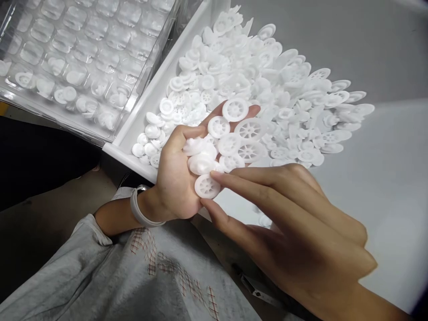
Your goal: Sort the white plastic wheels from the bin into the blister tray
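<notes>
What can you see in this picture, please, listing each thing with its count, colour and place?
Spoked round plastic wheel: one, white, pinched in the right fingertips over the left palm
Small round plastic parts: several, white, on the left palm and fingers
Heap of small plastic parts: one, uncountable pieces, white, beyond the left hand
Broad plastic tray: one, whitish, under the heap
Moulded plastic compartment tray: one, clear, upper left, white parts in its near compartments
Fabric garment: one, grey with red checks, bottom
Slim strap: one, pale, left wrist
Left hand: one, bare, centre, palm up
Right hand: one, bare, lower right
</notes>
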### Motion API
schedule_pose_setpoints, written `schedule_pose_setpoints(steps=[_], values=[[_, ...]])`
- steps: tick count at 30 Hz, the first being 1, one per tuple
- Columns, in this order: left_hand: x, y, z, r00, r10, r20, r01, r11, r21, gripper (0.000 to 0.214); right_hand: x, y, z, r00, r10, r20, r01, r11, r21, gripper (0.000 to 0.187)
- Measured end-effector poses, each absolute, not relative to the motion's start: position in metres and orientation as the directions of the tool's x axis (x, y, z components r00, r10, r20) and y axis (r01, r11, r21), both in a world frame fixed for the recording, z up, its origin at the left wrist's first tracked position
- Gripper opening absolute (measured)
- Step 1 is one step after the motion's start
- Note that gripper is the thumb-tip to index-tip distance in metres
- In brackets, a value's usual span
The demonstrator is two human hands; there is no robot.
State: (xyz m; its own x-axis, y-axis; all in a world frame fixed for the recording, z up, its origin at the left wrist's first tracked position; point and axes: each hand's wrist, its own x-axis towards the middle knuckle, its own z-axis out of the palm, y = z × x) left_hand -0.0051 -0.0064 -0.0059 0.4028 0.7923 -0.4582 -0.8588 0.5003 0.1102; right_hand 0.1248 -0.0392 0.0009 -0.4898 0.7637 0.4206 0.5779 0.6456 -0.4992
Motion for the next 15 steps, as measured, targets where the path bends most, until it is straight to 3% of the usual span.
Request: schedule_pose_setpoints(steps=[4,11,15], values=[[-0.0068,-0.0093,-0.001,0.409,0.739,-0.535,-0.839,0.536,0.099,0.055,0.1225,-0.0419,0.0036,-0.467,0.795,0.387,0.603,0.607,-0.517,0.032],[-0.009,-0.0103,-0.0017,0.427,0.727,-0.537,-0.838,0.542,0.067,0.058,0.1219,-0.0447,0.009,-0.452,0.824,0.342,0.587,0.563,-0.582,0.038],[-0.0102,-0.0093,-0.0031,0.424,0.786,-0.449,-0.851,0.516,0.101,0.054,0.1229,-0.0474,0.0093,-0.444,0.828,0.343,0.611,0.559,-0.561,0.033]])
